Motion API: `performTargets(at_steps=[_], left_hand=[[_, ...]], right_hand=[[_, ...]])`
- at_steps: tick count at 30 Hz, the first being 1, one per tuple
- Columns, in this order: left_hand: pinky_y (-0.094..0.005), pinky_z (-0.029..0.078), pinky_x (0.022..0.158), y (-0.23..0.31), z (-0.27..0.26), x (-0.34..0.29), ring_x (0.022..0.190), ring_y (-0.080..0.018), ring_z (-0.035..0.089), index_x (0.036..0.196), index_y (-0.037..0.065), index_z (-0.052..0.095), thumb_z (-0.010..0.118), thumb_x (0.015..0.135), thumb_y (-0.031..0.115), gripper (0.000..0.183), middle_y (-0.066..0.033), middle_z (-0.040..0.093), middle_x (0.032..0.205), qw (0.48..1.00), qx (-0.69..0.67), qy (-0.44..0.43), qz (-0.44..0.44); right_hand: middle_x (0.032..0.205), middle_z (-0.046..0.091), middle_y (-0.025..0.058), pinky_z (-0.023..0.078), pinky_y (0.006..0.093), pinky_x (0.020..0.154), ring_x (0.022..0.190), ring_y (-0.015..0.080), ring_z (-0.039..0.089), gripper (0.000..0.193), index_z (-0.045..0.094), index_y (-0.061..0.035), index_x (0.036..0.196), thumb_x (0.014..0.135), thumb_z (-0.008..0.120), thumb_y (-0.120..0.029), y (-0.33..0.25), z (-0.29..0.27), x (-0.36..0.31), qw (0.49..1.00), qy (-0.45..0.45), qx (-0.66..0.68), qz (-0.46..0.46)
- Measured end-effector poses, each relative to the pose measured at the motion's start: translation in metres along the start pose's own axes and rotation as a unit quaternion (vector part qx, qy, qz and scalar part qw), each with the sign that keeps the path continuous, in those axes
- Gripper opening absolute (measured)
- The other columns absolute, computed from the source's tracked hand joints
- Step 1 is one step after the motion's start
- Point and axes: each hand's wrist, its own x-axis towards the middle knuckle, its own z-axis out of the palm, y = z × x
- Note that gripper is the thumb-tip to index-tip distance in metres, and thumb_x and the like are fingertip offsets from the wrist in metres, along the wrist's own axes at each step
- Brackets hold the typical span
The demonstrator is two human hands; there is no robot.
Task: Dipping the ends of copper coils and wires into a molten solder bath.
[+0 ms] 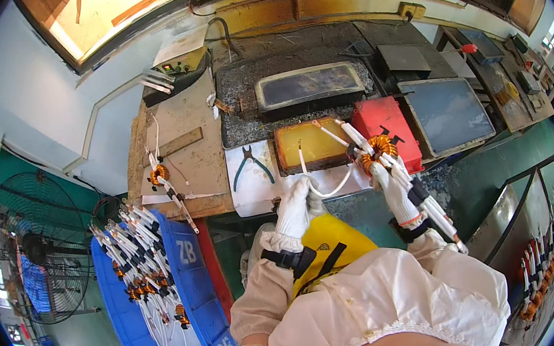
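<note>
My right hand (394, 195), in a white glove, is wrapped round a coil assembly, a copper-wound ring (380, 151) with white-sleeved leads and black ties. Its bundle of white leads (433, 208) slants down past my wrist. My left hand (298, 206), also gloved, pinches a thin white wire (338, 190) that loops across to the coil. The wire's bare-looking tip stands up above my left fingers. To the left of this hand, a pair of pliers (249, 166) with dark teal handles lies spread on white paper. A shallow tray with an amber-yellow surface (304, 144) sits just beyond both hands.
A red box (386, 126) stands beside the tray. Behind is a rectangular metal-rimmed pot (308, 86). Another coil (159, 175) lies on the board at left. A blue crate (195, 264) full of coil assemblies stands at lower left, near a fan (38, 248). More coils line the right side.
</note>
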Motion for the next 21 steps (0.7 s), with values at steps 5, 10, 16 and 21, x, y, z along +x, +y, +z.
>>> performTargets(at_steps=[5, 10, 16, 21], left_hand=[[-0.0203, 0.033, 0.046, -0.010, -0.013, 0.019, 0.050, -0.0067, 0.040, 0.086, 0.009, 0.055, 0.049, 0.096, 0.035, 0.028, 0.0031, 0.045, 0.062, 0.999, -0.012, 0.031, -0.020], [-0.0205, 0.029, 0.044, -0.007, -0.015, 0.022, 0.048, -0.0066, 0.036, 0.086, 0.008, 0.054, 0.049, 0.096, 0.035, 0.029, 0.0034, 0.041, 0.061, 0.998, -0.039, 0.047, -0.033], [-0.0209, 0.031, 0.044, -0.003, -0.018, 0.021, 0.049, -0.0072, 0.039, 0.087, 0.006, 0.054, 0.052, 0.095, 0.033, 0.029, 0.0024, 0.043, 0.062, 0.998, -0.029, 0.048, -0.037], [-0.0202, 0.031, 0.043, -0.004, -0.020, 0.021, 0.049, -0.0071, 0.039, 0.087, 0.006, 0.055, 0.053, 0.094, 0.032, 0.028, 0.0020, 0.043, 0.062, 0.995, -0.051, 0.074, -0.052]], right_hand=[[0.096, 0.065, 0.0105, 0.049, 0.0293, 0.076, 0.086, 0.0203, 0.063, 0.026, 0.057, 0.0012, 0.105, 0.084, 0.065, -0.011, 0.003, 0.004, 0.007, 0.989, 0.018, -0.148, -0.020], [0.092, 0.066, 0.0087, 0.047, 0.0335, 0.075, 0.083, 0.0230, 0.063, 0.022, 0.061, -0.0005, 0.100, 0.086, 0.061, -0.018, 0.001, 0.009, 0.011, 0.983, -0.053, -0.169, -0.043], [0.077, 0.058, 0.0032, 0.041, 0.0249, 0.051, 0.058, 0.0104, 0.052, 0.021, 0.056, -0.0014, 0.098, 0.085, 0.063, -0.017, -0.010, 0.011, 0.013, 0.984, -0.086, -0.141, 0.074], [0.069, 0.052, -0.0024, 0.037, 0.0235, 0.048, 0.056, 0.0071, 0.046, 0.007, 0.057, -0.0055, 0.089, 0.085, 0.061, -0.011, -0.003, 0.019, 0.015, 0.996, -0.040, -0.060, 0.049]])
